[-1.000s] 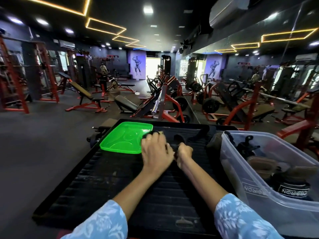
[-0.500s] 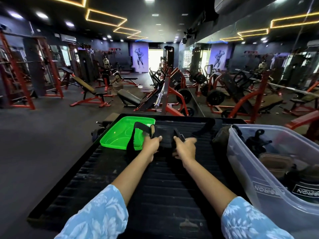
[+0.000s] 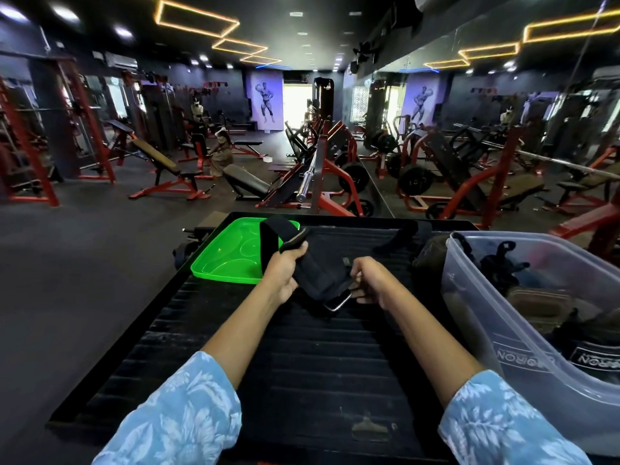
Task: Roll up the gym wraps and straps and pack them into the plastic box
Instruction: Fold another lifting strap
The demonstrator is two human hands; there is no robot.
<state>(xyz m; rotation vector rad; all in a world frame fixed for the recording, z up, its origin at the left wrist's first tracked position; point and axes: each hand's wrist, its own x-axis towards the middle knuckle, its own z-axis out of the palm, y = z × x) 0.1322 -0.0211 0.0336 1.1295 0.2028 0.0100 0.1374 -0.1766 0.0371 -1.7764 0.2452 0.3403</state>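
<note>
A black gym strap (image 3: 313, 266) with a metal buckle at its near end is lifted off the ribbed black platform (image 3: 302, 357). My left hand (image 3: 285, 270) grips the strap's upper end, where a loop arches above my fingers. My right hand (image 3: 367, 278) pinches the strap's lower end beside the buckle. The clear plastic box (image 3: 496, 333) stands at the right and holds several dark wraps and straps (image 3: 503, 273). Another black strap (image 3: 401, 234) lies on the platform's far side.
A green plastic lid (image 3: 231, 253) lies on the platform's far left corner, partly behind the strap. A brown pad (image 3: 431, 255) sits beside the box. Red gym machines, benches and a mirrored wall fill the room beyond.
Both hands have raised the strap off the platform and pulled it toward me. The strap's loop now stands above the green lid, and its buckle end has come into view.
</note>
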